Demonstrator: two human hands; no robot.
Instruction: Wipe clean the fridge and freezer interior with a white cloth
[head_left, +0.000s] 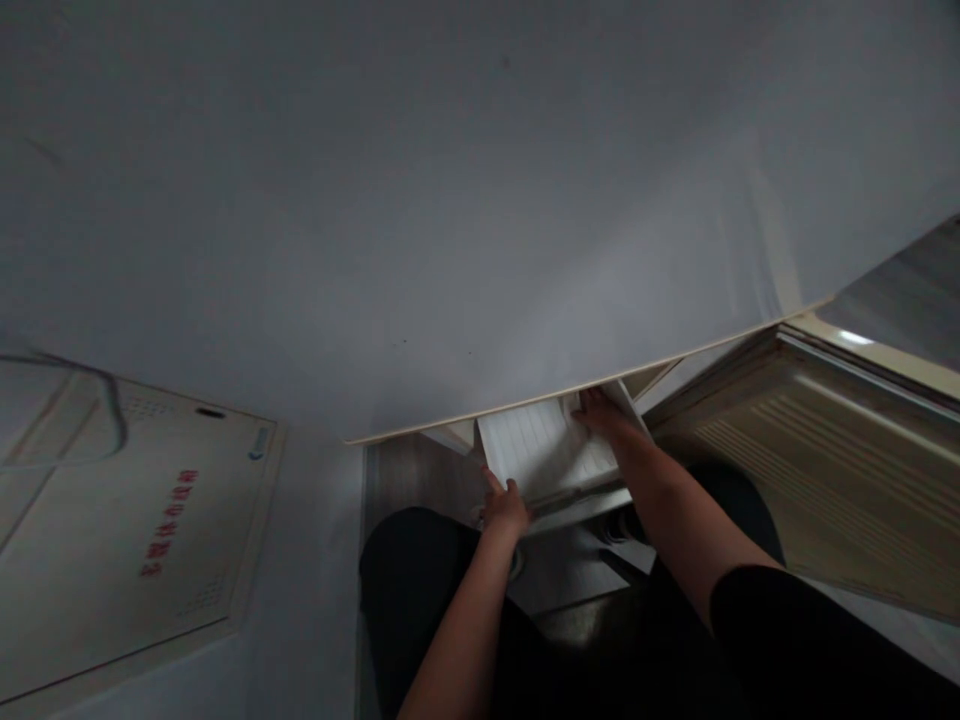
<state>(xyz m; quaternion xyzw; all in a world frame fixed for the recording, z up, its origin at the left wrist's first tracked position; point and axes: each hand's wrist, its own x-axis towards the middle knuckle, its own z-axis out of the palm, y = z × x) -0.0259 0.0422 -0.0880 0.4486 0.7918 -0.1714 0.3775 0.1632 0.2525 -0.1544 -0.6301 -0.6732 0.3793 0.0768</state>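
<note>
Beneath the beige edge of a large pale grey surface, a white drawer [551, 440] is pulled out part of the way. Its bottom has a pattern of fine lines. My left hand [506, 508] is at the drawer's near left corner, with thumb and index finger on either side of its wall. My right hand [600, 410] reaches into the back right part of the drawer, fingers apart, close to a small pale thing that I cannot make out. The surface's edge partly covers those fingertips and the back of the drawer.
The pale grey surface [450, 200] spans the upper view. A beige ribbed panel [847, 470] stands at the right, near my knee. A white wall box [112, 540] with red lettering is at the left, crossed by a bent grey rod or cable [115, 410]. My knees flank the drawer.
</note>
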